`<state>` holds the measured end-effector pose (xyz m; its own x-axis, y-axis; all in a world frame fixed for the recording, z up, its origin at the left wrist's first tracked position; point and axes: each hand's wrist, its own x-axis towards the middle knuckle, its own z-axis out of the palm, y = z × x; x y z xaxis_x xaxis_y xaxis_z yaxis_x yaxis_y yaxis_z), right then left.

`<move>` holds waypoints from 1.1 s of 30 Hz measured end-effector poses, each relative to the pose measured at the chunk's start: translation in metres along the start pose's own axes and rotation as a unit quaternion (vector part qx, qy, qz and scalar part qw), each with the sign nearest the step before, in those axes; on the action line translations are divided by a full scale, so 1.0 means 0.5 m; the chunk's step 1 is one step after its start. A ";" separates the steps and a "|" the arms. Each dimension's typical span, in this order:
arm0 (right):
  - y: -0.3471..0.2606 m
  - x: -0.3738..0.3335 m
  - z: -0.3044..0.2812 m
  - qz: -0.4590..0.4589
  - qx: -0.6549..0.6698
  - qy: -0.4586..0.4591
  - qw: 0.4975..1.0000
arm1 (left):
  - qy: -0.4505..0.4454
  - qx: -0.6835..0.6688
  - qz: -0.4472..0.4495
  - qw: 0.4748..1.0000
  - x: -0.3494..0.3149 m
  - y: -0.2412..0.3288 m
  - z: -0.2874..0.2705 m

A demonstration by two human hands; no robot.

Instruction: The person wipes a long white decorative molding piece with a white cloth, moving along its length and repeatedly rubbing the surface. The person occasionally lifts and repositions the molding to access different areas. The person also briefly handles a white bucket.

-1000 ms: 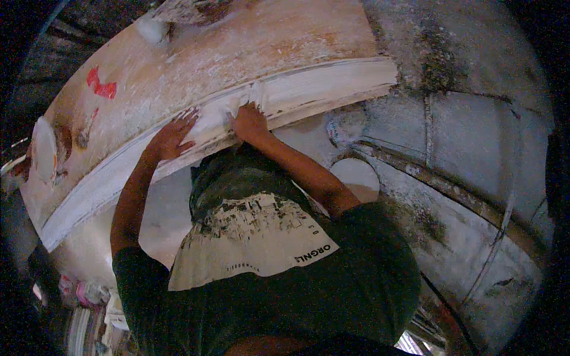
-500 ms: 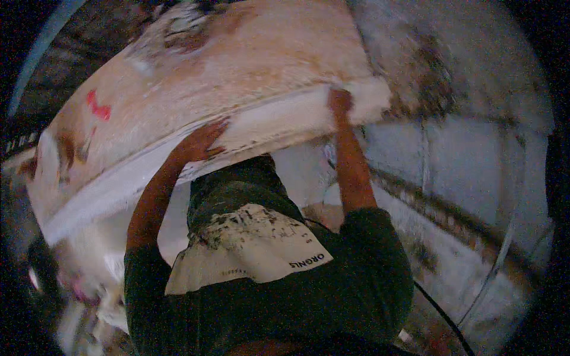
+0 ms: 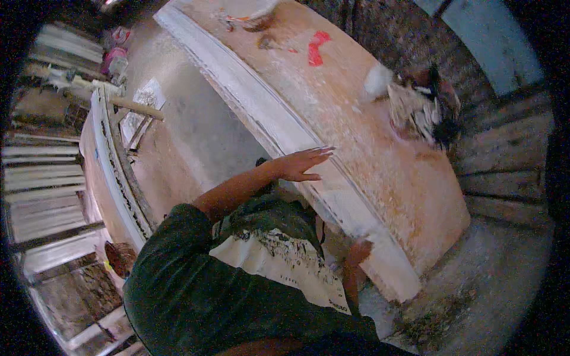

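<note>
In front of me lies a large curved panel (image 3: 362, 142), dusty orange-tan, with a white strip (image 3: 261, 110) along its near edge. My left hand (image 3: 301, 165) rests on that strip with its fingers stretched out, the tips reaching the strip's far border. Closer to the strip's lower right end, my right hand (image 3: 358, 251) is at its near side. Motion smears the right fingers, so whether they hold anything is hidden.
A red patch (image 3: 319, 47) marks the panel, and a pile of rags (image 3: 415, 113) lies on its far side. To the left stand another curved piece (image 3: 107, 163) with a pale edge, a wooden stick (image 3: 139, 107) and a pink object (image 3: 114, 58).
The view has swung, so the panel now runs from upper left to lower right. My left hand is still on the white strip. The right hand appears lower, toward the strip's near side.
</note>
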<state>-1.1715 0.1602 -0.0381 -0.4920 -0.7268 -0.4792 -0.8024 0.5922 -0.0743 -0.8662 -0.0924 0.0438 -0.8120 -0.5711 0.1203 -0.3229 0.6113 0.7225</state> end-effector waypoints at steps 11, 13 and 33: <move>-0.571 0.092 -0.266 -0.463 -0.207 -0.035 0.861 | 0.296 -0.085 -0.229 0.923 -0.326 0.025 -0.326; -0.650 0.112 -0.306 -0.450 -0.257 -0.124 0.846 | 0.329 -0.106 -0.279 0.896 -0.402 -0.015 -0.359; -1.599 0.234 -0.289 -0.612 -0.153 0.029 0.775 | 0.533 -0.161 -0.497 0.666 -0.726 -0.363 -0.912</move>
<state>-0.6361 -0.4485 0.0916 0.6945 -0.6985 -0.1724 -0.7181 -0.6581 -0.2262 -0.2909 -0.2460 0.1795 0.5868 -0.7749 -0.2349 -0.1829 -0.4095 0.8938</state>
